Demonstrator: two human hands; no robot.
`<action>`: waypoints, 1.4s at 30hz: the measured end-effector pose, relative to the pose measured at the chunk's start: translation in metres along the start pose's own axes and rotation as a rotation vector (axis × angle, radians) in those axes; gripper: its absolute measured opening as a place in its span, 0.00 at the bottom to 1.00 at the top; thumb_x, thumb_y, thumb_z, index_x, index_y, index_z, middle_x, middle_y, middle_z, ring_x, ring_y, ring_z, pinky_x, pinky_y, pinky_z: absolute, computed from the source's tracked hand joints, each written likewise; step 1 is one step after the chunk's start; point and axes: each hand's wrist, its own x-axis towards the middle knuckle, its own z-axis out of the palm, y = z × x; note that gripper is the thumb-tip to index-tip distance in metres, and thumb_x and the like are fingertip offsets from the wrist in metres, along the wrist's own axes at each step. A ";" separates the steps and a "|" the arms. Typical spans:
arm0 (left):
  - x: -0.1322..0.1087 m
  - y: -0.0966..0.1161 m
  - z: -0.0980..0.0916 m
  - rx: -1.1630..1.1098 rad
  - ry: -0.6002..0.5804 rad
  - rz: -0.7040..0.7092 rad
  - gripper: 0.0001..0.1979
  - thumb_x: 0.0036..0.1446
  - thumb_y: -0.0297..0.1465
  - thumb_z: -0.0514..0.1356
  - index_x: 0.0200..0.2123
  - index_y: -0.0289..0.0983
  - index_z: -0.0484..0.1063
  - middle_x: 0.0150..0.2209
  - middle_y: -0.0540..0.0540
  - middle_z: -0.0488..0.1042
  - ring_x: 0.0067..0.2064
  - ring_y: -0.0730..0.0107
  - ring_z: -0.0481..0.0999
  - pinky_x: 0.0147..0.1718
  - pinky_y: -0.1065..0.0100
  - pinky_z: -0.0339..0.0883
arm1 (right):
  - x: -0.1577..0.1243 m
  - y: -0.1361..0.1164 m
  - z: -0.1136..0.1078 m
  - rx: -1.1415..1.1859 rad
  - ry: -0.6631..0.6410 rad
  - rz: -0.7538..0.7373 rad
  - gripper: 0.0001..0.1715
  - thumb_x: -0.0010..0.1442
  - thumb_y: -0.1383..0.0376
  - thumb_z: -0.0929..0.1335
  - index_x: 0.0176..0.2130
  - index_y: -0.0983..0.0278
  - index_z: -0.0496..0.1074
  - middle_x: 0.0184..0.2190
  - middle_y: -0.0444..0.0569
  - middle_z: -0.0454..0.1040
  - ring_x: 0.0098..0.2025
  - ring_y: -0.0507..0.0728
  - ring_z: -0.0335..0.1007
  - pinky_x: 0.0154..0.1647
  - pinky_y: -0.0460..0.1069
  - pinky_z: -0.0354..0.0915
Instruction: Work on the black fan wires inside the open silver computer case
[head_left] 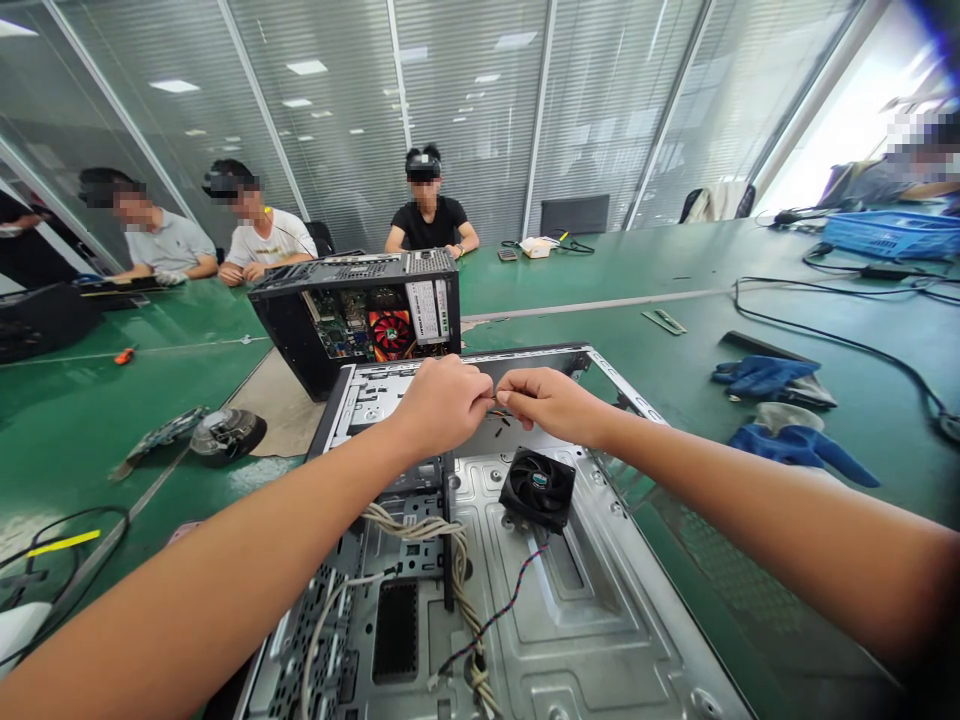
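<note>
My left hand (450, 398) and my right hand (555, 403) meet over the far part of an open metal computer case (517, 640). Both are closed in a pinch, fingertips almost touching, on thin wires (496, 412) with small dark ends hanging just below. The fingers mostly hide the wires. Below my right hand, a black cooling fan (538, 490) rests inside the case, its twisted dark cable (510, 600) trailing toward me. A bundle of beige twisted cables (459, 560) runs along the drive bay side.
Behind the case stands a second computer tower (360, 310) with a red fan. Blue gloves (780, 440) lie to the right, near a black cable (862, 340) and a blue basket (892, 232). A round metal part (227, 432) sits left. Several people sit around the green table (600, 275).
</note>
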 end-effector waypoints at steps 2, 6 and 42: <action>0.000 0.000 0.000 0.016 -0.026 0.015 0.13 0.62 0.33 0.53 0.29 0.37 0.73 0.31 0.46 0.76 0.36 0.63 0.69 0.33 0.63 0.53 | -0.001 -0.003 0.000 -0.115 0.021 -0.038 0.08 0.58 0.64 0.62 0.30 0.63 0.69 0.21 0.43 0.68 0.25 0.53 0.66 0.30 0.49 0.60; -0.001 0.000 0.001 0.031 -0.056 0.026 0.14 0.63 0.34 0.52 0.29 0.36 0.73 0.31 0.45 0.76 0.36 0.63 0.69 0.34 0.63 0.55 | -0.002 -0.005 0.001 -0.288 0.078 -0.147 0.10 0.58 0.65 0.63 0.30 0.63 0.73 0.25 0.46 0.73 0.30 0.54 0.67 0.34 0.50 0.58; 0.000 -0.006 0.001 -0.021 -0.021 -0.002 0.10 0.60 0.34 0.56 0.30 0.38 0.75 0.31 0.46 0.77 0.38 0.61 0.68 0.35 0.62 0.55 | -0.002 -0.009 0.004 -0.176 0.029 -0.055 0.09 0.60 0.65 0.61 0.29 0.62 0.65 0.20 0.42 0.68 0.23 0.51 0.66 0.30 0.48 0.59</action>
